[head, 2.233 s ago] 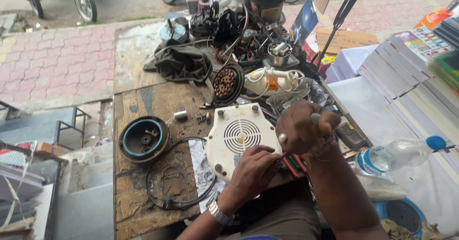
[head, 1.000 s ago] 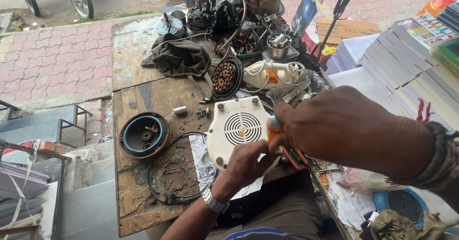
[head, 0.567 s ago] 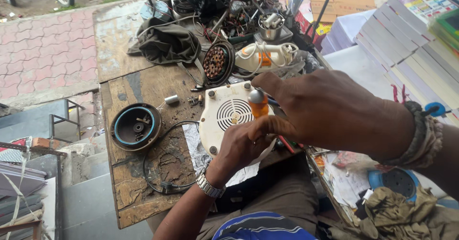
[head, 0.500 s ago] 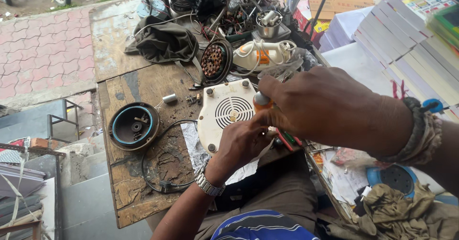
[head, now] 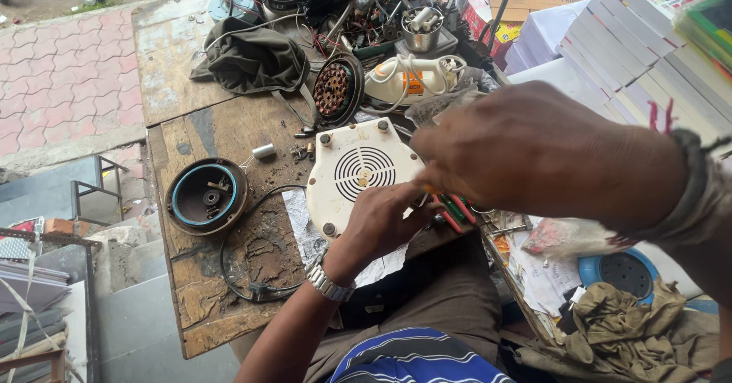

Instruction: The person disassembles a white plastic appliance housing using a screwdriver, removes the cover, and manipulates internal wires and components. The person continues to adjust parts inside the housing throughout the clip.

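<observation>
Left hand (head: 381,226) pins cream round vented plastic cover (head: 358,171) at five o'clock; right hand (head: 534,150) closed (contents hidden). Keep cover flat on desk (head: 229,131).

There is only one view, from a camera on the person's head. It looks steeply down and a little forward, over a worn wooden bench (head: 229,139) toward a brick pavement (head: 69,70) at the top left. The right hand (head: 534,154) is very near the lens and looks large and a bit blurred. The left hand (head: 381,219) and the white round casing (head: 358,169) lie further down, near the middle. The person's lap fills the bottom edge.
</observation>
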